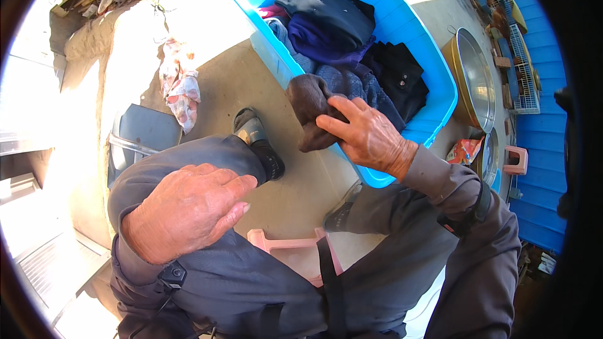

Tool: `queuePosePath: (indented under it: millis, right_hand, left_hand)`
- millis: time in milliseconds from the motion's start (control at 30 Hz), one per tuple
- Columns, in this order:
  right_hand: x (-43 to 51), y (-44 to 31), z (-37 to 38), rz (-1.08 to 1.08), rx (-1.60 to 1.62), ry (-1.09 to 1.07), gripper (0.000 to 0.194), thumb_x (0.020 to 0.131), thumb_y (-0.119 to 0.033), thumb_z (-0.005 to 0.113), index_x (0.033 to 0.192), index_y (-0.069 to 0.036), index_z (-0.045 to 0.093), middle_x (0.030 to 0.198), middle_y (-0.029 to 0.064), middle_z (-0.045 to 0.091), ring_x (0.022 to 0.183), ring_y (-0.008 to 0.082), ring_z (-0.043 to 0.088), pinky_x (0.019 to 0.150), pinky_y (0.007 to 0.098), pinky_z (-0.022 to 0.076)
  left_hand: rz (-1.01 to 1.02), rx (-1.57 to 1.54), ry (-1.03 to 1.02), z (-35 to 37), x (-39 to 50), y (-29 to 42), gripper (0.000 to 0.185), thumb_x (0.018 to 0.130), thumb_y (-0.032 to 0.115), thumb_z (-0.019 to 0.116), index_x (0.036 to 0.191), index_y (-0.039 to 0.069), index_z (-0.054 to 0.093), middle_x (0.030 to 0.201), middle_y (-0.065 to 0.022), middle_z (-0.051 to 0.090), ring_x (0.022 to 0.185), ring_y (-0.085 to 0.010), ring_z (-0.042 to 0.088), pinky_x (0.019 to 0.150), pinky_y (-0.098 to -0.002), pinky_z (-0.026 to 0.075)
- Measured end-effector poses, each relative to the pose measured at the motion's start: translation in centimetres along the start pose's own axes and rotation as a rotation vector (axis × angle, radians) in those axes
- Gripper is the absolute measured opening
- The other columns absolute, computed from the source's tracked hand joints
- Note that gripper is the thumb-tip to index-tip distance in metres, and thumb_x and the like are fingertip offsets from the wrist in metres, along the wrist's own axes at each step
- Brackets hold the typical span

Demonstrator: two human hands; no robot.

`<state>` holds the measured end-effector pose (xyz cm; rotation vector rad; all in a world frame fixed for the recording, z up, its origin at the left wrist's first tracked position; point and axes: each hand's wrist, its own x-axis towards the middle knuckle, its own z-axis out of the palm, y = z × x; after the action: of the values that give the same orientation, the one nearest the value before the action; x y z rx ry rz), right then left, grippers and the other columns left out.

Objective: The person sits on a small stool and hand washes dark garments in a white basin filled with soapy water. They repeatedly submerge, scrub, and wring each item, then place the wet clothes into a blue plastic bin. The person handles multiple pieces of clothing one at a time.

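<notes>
My right hand [372, 136] grips a dark brown piece of cloth [308, 99], bunched up, at the near left rim of a blue plastic tub [426, 42]. Inside the tub lie folded clothes: a black garment [325, 7], a purple one [306, 35], a blue patterned knit [346, 82] and a black garment with metal snaps [400, 73]. My left hand [188, 209] is held above my left thigh, palm down, its fingers together but not curled around anything.
A pink plastic stool [282, 243] shows between my legs. A patterned cloth or bag [181, 87] and a grey bin-like container [146, 127] are at the left. Round metal pans [476, 75], a red packet [465, 150] and a small pink stool [516, 160] stand at the right.
</notes>
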<state>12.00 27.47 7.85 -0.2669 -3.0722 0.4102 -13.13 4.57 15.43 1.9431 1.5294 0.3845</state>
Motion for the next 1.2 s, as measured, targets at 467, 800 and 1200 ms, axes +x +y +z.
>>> queuePosePath:
  millis: [467,800,1200]
  right_hand:
    - [-13.3,-4.5,-1.6,0.084,-0.079,-0.089,0.034,0.079,-0.014,0.073,0.112,-0.013,0.066,0.114,0.0122,0.052,0.088,0.0283,0.054,0.075,0.0411,0.0534]
    - [-19.4,-4.5,-1.3,0.372,-0.003,-0.083,0.044,0.07,-0.003,0.07,0.114,-0.011,0.068,0.121,0.0147,0.053,0.096,0.0349,0.058,0.082,0.0447,0.0549]
    - [-29.1,8.7,-7.3,0.953,-0.065,0.482,0.038,0.085,-0.016,0.069,0.121,-0.006,0.071,0.11,0.0171,0.066,0.1,0.0353,0.068,0.088,0.0406,0.0543]
  left_hand:
    - [-0.039,-0.024,-0.05,0.8,1.9,-0.4,0.03,0.093,0.013,0.066,0.12,-0.001,0.065,0.105,-0.0229,0.07,0.1,-0.0434,0.065,0.086,-0.0486,0.052]
    - [-0.068,0.015,-0.086,0.7,5.2,1.0,0.037,0.095,0.012,0.065,0.13,0.001,0.062,0.117,-0.0225,0.069,0.105,-0.0415,0.065,0.091,-0.0455,0.053]
    - [0.058,0.07,-0.063,2.8,12.6,4.7,0.044,0.094,0.007,0.066,0.137,0.007,0.06,0.134,-0.0184,0.062,0.125,-0.0367,0.059,0.106,-0.043,0.047]
